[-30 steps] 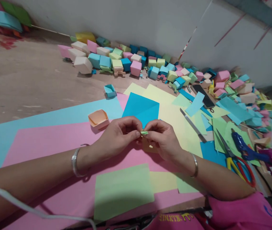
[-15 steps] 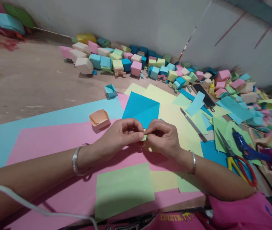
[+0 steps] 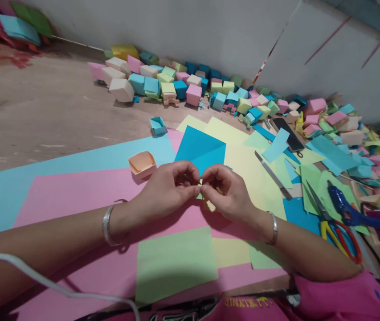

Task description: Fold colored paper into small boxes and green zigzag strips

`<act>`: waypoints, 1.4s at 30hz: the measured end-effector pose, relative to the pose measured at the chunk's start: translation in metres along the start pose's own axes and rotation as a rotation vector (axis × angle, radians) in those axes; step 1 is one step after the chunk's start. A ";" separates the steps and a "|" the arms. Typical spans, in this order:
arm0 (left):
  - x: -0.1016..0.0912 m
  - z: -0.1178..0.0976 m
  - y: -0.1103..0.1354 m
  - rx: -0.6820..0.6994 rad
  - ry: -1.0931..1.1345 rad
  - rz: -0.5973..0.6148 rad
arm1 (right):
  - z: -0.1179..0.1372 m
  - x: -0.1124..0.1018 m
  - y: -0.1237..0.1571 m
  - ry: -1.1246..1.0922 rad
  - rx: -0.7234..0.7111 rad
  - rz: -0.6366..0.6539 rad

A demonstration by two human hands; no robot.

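Note:
Both hands meet over the pink sheet (image 3: 86,200), fingertips nearly touching. My left hand (image 3: 176,180) and my right hand (image 3: 226,189) pinch a small light green piece of paper (image 3: 200,195) between them, mostly hidden by the fingers. A pale yellow bit of paper (image 3: 210,205) shows just under my right hand. Behind the hands lies a blue sheet (image 3: 199,147). Left of them stands an open peach paper box (image 3: 142,164), and farther back a small open light blue box (image 3: 158,125). A green sheet (image 3: 176,265) lies close to my body.
Many coloured paper boxes (image 3: 194,95) line the wall. To the right are a cutter knife (image 3: 272,174), a phone (image 3: 288,133), scissors (image 3: 335,227), a blue glue gun (image 3: 346,207) and paper scraps. A white cable (image 3: 42,278) crosses the lower left.
The fingers of both hands have shifted slightly around the small green paper, with the fingertips more upright. The whole view has moved a little, so things appear slightly farther right.

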State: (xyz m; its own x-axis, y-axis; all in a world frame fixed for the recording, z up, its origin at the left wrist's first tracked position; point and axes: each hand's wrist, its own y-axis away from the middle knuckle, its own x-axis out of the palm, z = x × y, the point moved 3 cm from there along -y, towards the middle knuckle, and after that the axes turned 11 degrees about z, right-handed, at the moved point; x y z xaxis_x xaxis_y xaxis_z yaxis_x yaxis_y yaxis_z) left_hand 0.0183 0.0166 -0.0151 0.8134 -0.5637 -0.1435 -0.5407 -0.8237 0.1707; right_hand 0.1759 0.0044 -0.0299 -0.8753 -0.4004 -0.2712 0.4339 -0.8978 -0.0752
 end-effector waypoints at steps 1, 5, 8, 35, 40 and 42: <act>0.000 -0.001 0.001 0.008 -0.002 0.005 | 0.000 0.000 0.001 0.007 -0.019 -0.007; -0.001 -0.002 0.001 -0.003 0.042 0.017 | 0.004 0.000 0.005 0.071 -0.078 -0.037; -0.001 0.005 0.000 -0.060 0.235 0.047 | 0.009 -0.002 0.006 0.179 -0.149 -0.035; 0.004 0.017 -0.003 -0.047 0.600 -0.144 | 0.003 -0.001 0.002 0.238 -0.275 -0.183; -0.002 0.008 -0.002 -0.009 0.324 -0.153 | 0.001 -0.001 0.002 0.005 -0.135 -0.174; -0.004 0.003 -0.002 -0.018 0.240 -0.145 | 0.001 0.000 0.002 -0.039 -0.083 -0.181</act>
State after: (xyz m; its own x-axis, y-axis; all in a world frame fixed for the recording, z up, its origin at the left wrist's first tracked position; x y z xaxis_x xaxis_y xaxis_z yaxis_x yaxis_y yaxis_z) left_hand 0.0155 0.0197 -0.0180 0.9107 -0.4075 0.0673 -0.4127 -0.8922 0.1832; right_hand 0.1769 0.0026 -0.0289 -0.9475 -0.2421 -0.2089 0.2835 -0.9382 -0.1987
